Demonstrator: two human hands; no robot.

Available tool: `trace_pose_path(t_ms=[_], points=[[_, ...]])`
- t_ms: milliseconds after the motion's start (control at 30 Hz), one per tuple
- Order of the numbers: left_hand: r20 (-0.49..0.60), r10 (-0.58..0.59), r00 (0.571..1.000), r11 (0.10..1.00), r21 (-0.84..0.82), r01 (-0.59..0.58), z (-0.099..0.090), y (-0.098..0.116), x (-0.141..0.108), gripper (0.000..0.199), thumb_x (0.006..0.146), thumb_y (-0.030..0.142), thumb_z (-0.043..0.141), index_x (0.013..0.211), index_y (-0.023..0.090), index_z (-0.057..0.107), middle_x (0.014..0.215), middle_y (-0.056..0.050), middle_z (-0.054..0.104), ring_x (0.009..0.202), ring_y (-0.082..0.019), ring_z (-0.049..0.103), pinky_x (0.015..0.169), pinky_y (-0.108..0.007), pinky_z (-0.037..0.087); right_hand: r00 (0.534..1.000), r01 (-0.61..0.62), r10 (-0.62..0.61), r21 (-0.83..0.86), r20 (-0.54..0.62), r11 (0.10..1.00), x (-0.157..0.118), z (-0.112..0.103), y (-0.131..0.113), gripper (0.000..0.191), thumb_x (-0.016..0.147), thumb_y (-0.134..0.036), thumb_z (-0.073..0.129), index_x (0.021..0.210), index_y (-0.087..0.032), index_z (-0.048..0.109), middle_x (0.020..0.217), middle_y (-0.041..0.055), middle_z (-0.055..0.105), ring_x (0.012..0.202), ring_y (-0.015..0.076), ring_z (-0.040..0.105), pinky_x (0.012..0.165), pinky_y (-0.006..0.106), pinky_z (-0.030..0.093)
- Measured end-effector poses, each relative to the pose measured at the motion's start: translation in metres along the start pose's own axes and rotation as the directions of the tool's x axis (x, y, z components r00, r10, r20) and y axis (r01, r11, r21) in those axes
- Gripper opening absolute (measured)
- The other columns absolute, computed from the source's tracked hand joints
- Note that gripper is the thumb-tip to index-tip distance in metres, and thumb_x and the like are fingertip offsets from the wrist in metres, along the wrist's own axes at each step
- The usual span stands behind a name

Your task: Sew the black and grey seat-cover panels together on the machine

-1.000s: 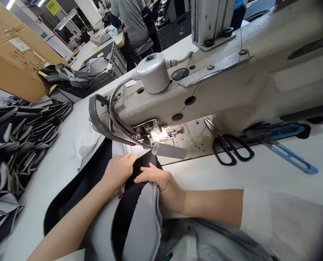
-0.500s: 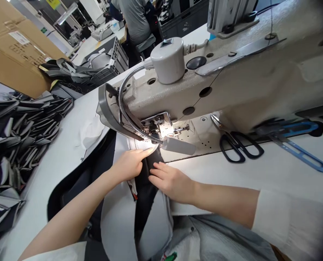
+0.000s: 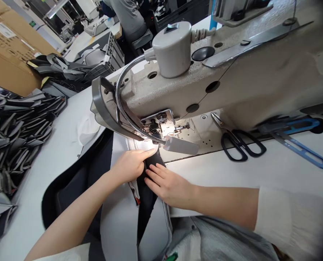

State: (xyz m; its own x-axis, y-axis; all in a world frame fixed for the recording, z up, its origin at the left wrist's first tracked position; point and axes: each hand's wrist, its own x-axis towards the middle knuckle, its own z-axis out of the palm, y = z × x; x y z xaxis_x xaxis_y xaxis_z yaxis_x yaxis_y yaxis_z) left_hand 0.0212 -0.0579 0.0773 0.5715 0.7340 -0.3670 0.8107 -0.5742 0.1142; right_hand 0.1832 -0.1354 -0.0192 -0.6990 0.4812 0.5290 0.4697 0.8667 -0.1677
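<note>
A black and grey padded fabric piece (image 3: 119,223) runs from my lap up under the needle area of a sewing machine (image 3: 218,78). My left hand (image 3: 129,165) has its index finger stretched along the fabric close to the lit presser foot. The other fingers are curled on the cloth edge. My right hand (image 3: 171,185) lies on the black strip (image 3: 145,197) just below, its fingers stretched out and slightly apart. A zipper-like edge with a red tip (image 3: 137,200) shows beneath my left hand. The needle itself cannot be made out.
Black-handled scissors (image 3: 240,143) and a blue slotted metal tool (image 3: 304,146) lie to the right, by the machine's base. A lamp with a flexible neck (image 3: 123,105) curves over the needle area. Stacked fabric pieces (image 3: 17,134) and a cardboard box (image 3: 11,50) stand left. A co-worker (image 3: 131,21) sits behind.
The view has shifted a little, so the machine appears larger. My right hand sits slightly further left on the strip. My left hand keeps nearly the same place by the presser foot.
</note>
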Motion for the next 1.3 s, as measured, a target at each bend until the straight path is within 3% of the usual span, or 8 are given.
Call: trace_pose_path(t_ms=[233,433,633,867,1000,1133,1200,1300], points=[[-0.003,-0.04,0.999,0.998,-0.042,0.04,0.002,0.001,0.0,0.061,0.072,0.007,0.035,0.128,0.026,0.052,0.124,0.001,0.06,0.11,-0.016,0.057,0.095,-0.028,0.044,1.0,0.021,-0.025,-0.17,-0.018,0.985,0.007,-0.001,0.0,0.026,0.088,-0.014,0.041,0.1,-0.006,0.062,0.111,0.0212,0.063,0.106,0.0289,0.06,0.093,0.046,0.046],[-0.005,-0.159,0.987,0.979,0.132,0.158,0.005,0.033,0.011,0.056,0.072,0.009,0.04,0.125,0.02,0.053,0.094,-0.007,0.068,0.085,-0.021,0.063,0.071,-0.028,0.049,0.989,0.108,-0.106,-0.01,0.104,0.994,0.002,-0.025,0.035,0.019,0.085,-0.005,0.045,0.082,-0.013,0.062,0.105,0.0145,0.065,0.105,0.0201,0.06,0.095,0.035,0.046],[-0.112,-0.133,0.985,0.972,0.178,0.152,0.01,0.032,0.024,0.042,0.072,0.01,0.039,0.108,0.015,0.061,0.086,-0.009,0.067,0.081,-0.023,0.062,0.069,-0.03,0.047,0.997,0.07,-0.071,0.042,0.024,0.997,0.003,-0.022,0.054,0.026,0.09,-0.008,0.038,0.099,-0.011,0.062,0.111,0.0138,0.062,0.114,0.0213,0.052,0.1,0.039,0.042],[-0.161,-0.057,0.985,0.975,0.205,0.089,0.014,0.026,0.027,0.028,0.072,0.011,0.041,0.09,0.014,0.062,0.082,-0.008,0.063,0.08,-0.022,0.059,0.074,-0.032,0.045,0.998,0.044,-0.052,0.158,0.042,0.986,0.005,-0.027,0.06,0.028,0.089,-0.006,0.041,0.108,-0.016,0.058,0.116,0.0112,0.058,0.121,0.0193,0.046,0.1,0.037,0.042],[-0.168,-0.052,0.984,0.978,0.189,0.084,0.011,0.029,0.016,0.028,0.08,0.018,0.043,0.102,0.016,0.06,0.088,-0.008,0.061,0.088,-0.023,0.055,0.076,-0.032,0.044,0.998,-0.046,0.041,0.133,0.04,0.99,-0.01,-0.042,0.057,0.03,0.089,-0.006,0.04,0.11,-0.019,0.056,0.113,0.0097,0.059,0.111,0.0177,0.053,0.093,0.033,0.045],[-0.106,-0.12,0.987,0.959,0.243,0.143,0.007,0.037,-0.008,0.043,0.078,0.034,0.052,0.118,0.019,0.053,0.101,-0.011,0.056,0.095,-0.028,0.05,0.076,-0.038,0.042,0.986,-0.162,0.156,0.122,0.061,0.979,-0.012,-0.046,0.049,0.024,0.088,-0.006,0.039,0.09,-0.015,0.061,0.088,0.0098,0.064,0.087,0.018,0.061,0.079,0.03,0.049],[-0.105,-0.164,0.981,0.93,0.315,0.189,0.004,0.039,-0.019,0.054,0.076,0.037,0.054,0.126,0.018,0.046,0.111,-0.013,0.053,0.098,-0.031,0.048,0.078,-0.042,0.041,0.967,-0.247,0.23,0.183,0.109,0.952,-0.006,-0.045,0.044,0.022,0.086,-0.005,0.04,0.082,-0.014,0.061,0.077,0.008,0.063,0.076,0.0176,0.061,0.069,0.028,0.05],[-0.126,-0.256,0.959,0.884,0.371,0.285,-0.004,0.035,-0.027,0.067,0.074,0.042,0.054,0.134,0.016,0.037,0.119,-0.015,0.05,0.102,-0.032,0.047,0.081,-0.045,0.039,0.931,-0.36,0.354,0.403,0.092,0.842,0.0,-0.044,0.036,0.018,0.082,-0.007,0.047,0.094,-0.013,0.059,0.084,0.0064,0.065,0.078,0.0168,0.062,0.067,0.026,0.051]])
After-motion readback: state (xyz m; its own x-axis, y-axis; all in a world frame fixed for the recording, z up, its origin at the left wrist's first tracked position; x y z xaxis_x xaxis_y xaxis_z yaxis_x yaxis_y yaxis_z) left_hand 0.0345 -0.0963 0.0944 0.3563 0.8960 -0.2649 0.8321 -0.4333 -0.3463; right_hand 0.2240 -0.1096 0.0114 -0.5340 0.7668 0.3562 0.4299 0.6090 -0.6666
